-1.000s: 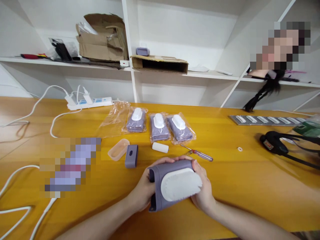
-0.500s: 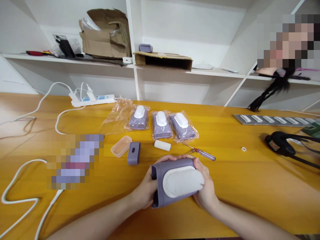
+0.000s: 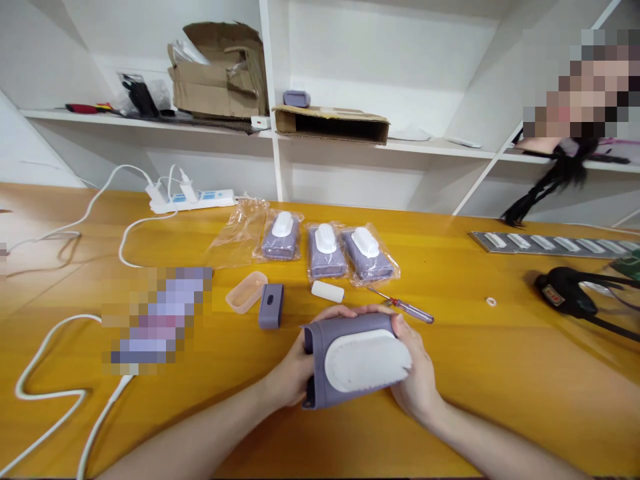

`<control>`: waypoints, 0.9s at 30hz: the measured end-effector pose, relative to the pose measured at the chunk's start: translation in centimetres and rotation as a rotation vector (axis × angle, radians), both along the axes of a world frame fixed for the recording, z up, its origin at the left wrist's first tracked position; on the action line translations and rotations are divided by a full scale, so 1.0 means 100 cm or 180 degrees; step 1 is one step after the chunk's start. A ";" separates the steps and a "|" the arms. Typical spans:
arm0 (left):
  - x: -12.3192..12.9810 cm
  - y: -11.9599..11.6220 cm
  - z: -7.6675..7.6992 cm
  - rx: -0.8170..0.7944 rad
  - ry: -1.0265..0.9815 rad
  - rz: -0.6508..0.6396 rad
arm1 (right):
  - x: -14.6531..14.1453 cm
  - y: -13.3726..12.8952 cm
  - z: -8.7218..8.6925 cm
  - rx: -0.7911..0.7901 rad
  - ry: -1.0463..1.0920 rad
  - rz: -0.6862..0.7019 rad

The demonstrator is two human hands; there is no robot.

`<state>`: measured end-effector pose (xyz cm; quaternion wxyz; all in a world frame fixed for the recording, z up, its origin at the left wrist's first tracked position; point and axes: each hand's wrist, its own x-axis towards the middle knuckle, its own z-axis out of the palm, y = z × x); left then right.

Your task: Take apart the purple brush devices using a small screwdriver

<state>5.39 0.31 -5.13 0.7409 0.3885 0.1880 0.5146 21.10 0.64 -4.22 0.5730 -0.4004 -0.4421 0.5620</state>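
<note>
A purple housing [image 3: 320,393] with a white oval pad [image 3: 367,361] facing up is held between both hands above the table. My left hand [image 3: 295,367] grips its open left end, the thumb partly inside the opening. Around the right end wraps my right hand [image 3: 417,367], its thumb on the upper edge by the pad. The fingers of both hands meet behind the housing, partly hidden. Just beyond it lie a white cylinder [image 3: 327,292], a small purple cap [image 3: 271,307], a peach oval tray [image 3: 247,292] and a screwdriver [image 3: 413,311].
Three bagged purple units [image 3: 327,250] stand farther back. A power strip [image 3: 193,201] and white cables are at left, near a blurred device [image 3: 163,320]. At right are a metal strip [image 3: 550,245], a black strapped object [image 3: 565,292], a small ring [image 3: 491,302] and another person.
The view has shifted slightly, so the background sits a little farther right. The housing has tilted slightly in my hands, and both hands keep their hold.
</note>
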 end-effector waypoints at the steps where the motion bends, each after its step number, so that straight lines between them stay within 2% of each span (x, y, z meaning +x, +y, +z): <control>1: -0.002 0.003 0.000 0.0000 0.0045 -0.0031 | 0.000 0.000 0.003 0.0033 -0.0051 0.0065; 6: -0.013 0.015 -0.006 -0.0192 0.0105 -0.0210 | 0.001 -0.002 0.012 -0.0159 -0.0049 0.0414; 13: -0.019 0.018 -0.004 -0.0661 0.0000 -0.0202 | 0.007 -0.002 0.022 -0.0785 0.0414 0.0953; 18: -0.024 0.019 -0.009 -0.1159 -0.0163 -0.0130 | 0.010 0.002 0.026 -0.0877 0.0380 0.1405; 23: -0.029 0.023 -0.019 -0.1471 0.0009 -0.0101 | 0.012 0.007 0.023 -0.0888 0.0268 0.1394; 27: -0.030 0.022 -0.017 -0.1437 0.0042 -0.0135 | 0.011 0.006 0.022 -0.0859 0.0288 0.1318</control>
